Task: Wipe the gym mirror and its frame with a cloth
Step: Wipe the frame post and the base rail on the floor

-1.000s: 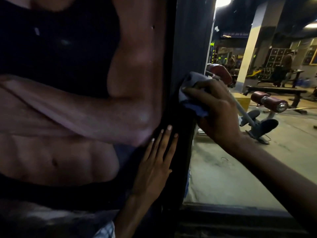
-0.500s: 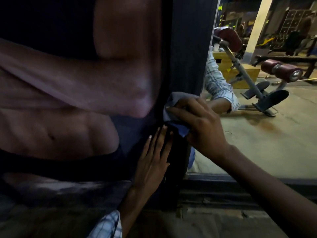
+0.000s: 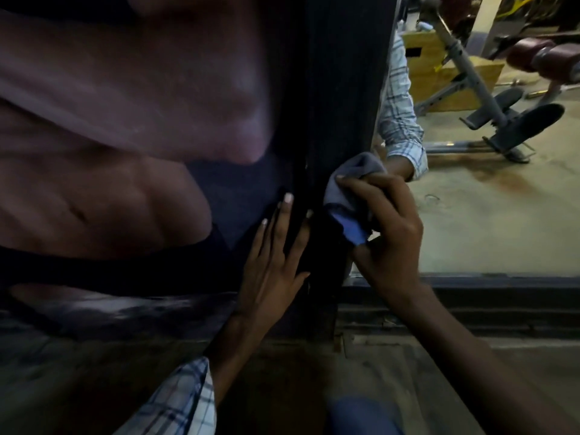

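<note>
Cloth (image 3: pixel 353 178), gripped by right hand (image 3: pixel 389 240), seemingly presses frame (image 3: pixel 345 89); left hand (image 3: pixel 270 265) lies flat.

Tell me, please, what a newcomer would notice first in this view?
A large picture of a bare torso fills the left. At the centre, the right hand grips a grey-blue cloth against the dark frame, while the left hand lies flat beside it. On the right, the mirror reflects a gym bench.

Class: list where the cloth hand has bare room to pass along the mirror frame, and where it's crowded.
Free: frame post above the cloth; bottom rail right of the right hand. Crowded: low on the post, beside the left hand.
</note>
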{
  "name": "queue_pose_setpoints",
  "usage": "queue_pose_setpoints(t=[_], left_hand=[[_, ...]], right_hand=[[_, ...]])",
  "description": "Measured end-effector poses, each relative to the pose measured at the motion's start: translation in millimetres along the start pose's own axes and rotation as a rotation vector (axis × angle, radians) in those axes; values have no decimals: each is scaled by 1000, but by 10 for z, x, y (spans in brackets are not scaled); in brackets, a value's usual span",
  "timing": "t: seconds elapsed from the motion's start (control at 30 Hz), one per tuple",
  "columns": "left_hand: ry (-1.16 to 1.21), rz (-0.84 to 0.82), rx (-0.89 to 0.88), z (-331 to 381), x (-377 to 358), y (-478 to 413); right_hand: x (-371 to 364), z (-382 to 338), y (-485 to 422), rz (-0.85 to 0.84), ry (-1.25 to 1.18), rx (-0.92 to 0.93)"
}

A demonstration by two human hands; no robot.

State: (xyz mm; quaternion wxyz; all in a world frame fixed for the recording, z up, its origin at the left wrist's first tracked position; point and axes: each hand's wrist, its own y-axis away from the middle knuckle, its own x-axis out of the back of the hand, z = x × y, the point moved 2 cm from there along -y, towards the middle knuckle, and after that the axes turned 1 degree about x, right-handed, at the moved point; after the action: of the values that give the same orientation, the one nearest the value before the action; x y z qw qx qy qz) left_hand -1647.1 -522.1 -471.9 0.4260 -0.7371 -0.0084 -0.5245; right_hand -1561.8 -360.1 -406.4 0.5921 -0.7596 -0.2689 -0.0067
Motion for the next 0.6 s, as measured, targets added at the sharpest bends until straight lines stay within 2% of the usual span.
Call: queue_pose_setpoints(t=[0.17,0.37,0.53,0.6], left_hand=[[51,34,23,-76,-47,-29],[91,33,4,-164,-97,-52],[55,48,-40,-217,-123,-55],[34,63,-26,-205,-115,-59]], right_hand=[[-212,118,505,-158,78,57],[-292,94,628,-49,26,-30],[-584,211,1188,-276,60,99],[-554,254,1299,-277,31,74]])
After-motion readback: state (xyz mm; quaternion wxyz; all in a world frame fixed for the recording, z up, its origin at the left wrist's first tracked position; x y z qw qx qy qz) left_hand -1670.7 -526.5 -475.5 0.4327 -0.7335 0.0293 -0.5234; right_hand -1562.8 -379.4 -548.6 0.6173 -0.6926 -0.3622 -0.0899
